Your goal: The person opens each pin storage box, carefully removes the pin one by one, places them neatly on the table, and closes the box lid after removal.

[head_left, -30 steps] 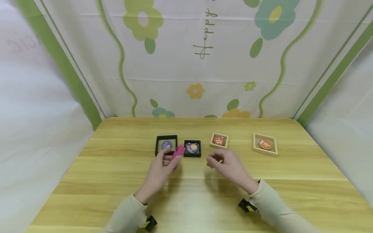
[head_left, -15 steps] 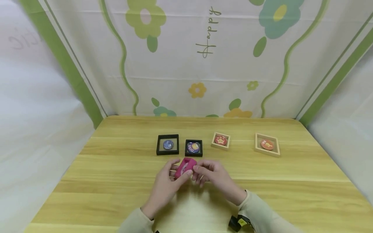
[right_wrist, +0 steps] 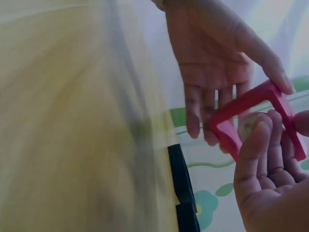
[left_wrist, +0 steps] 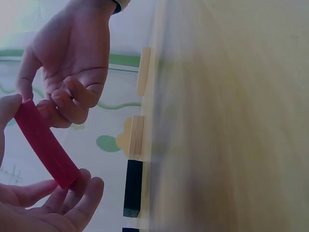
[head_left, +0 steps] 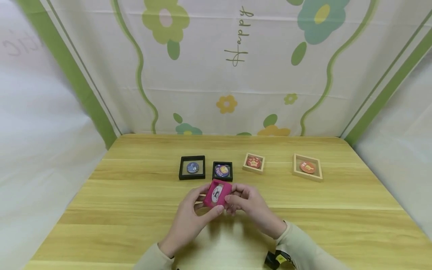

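Above the table, both hands hold a small pink square frame (head_left: pixel 225 188) with a pale oval-looking badge (head_left: pixel 216 193) behind its clear window. My left hand (head_left: pixel 190 215) grips its left side, thumb at the near corner and fingers at the far edge. The right hand (head_left: pixel 253 206) pinches the right side with its thumb. From the left wrist view the frame (left_wrist: pixel 47 145) appears edge-on between the left hand (left_wrist: pixel 43 208) and right hand (left_wrist: pixel 72 63). In the right wrist view, the right hand's curled fingers lie behind the frame, partly covering the badge.
Beyond the hands stand a larger black frame (head_left: pixel 192 177) with a blue badge, a smaller black frame (head_left: pixel 222 179), a small wooden frame (head_left: pixel 253 170) with a red badge and a larger wooden frame (head_left: pixel 308 176). A patterned cloth (head_left: pixel 189 75) hangs behind the table (head_left: pixel 135 210).
My right hand has come left and taken hold of the pink frame. The left hand has drawn back slightly, and the frame has turned so its badge side shows to the head camera.
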Tool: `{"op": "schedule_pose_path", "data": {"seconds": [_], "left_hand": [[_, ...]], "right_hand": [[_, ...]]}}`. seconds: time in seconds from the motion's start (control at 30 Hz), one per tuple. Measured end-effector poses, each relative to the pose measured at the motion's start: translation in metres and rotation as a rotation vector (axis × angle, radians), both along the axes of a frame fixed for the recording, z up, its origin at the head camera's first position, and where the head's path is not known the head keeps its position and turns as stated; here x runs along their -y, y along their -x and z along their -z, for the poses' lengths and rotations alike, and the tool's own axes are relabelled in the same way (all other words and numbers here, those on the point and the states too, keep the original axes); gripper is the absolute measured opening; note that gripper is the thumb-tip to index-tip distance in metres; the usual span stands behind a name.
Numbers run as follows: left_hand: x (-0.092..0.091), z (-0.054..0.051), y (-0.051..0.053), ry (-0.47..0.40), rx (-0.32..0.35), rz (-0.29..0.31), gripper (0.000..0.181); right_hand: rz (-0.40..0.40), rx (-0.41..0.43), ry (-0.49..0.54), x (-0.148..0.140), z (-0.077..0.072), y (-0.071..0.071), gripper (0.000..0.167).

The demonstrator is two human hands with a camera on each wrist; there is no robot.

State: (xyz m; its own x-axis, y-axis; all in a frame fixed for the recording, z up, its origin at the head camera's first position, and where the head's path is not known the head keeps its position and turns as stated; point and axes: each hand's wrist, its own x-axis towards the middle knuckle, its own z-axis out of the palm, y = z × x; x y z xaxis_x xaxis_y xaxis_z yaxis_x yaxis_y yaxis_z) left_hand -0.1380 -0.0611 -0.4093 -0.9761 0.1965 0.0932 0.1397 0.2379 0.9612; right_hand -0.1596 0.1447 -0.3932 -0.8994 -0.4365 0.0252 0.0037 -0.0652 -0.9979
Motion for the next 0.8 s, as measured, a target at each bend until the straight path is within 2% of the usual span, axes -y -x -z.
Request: {"op": "schedule_pose_path", "data": {"seconds": [0.1, 0.37, 0.8], "left_hand": [[-0.0004, -0.0013, -0.0001, 0.009, -0.012, -0.001, 0.074], [0.0003, -0.002, -0.0026, -0.032, -0.06, 0.011, 0.075], [0.0005, -0.0013, -0.0036, 0.002, -0.158, -0.036, 0.072]], "right_hand": [[-0.022, -0.011, 0.011, -0.0013, 0.0012, -0.0006, 0.025], [-0.093, -0.031, 0.08, -0.0039, 0.0046, -0.0018, 0.03], [-0.047, -0.039, 0.091, -0.0006, 0.0057, -0.006, 0.032]]}}
